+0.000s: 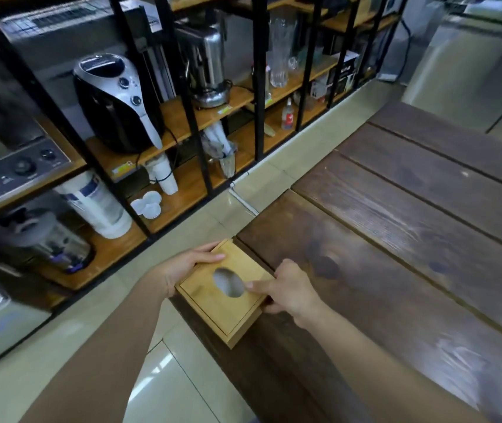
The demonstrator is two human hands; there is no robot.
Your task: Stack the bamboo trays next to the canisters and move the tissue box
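Observation:
A bamboo tissue box point(213, 303) with an oval opening in its lid is at the near left corner of the dark wooden table point(396, 239), partly over the edge. My left hand point(182, 268) grips its left side, fingers curled over the far edge. My right hand point(289, 290) holds its right side, thumb on the lid beside the opening. No bamboo trays or canisters are in view.
A black metal shelving unit point(188, 123) with wooden boards stands left across a tiled aisle point(243, 190). It carries an air fryer point(115, 102), a blender, glassware, paper cups point(164, 175) and a metal urn point(48, 239). Steel cabinets point(472, 71) stand at the far right.

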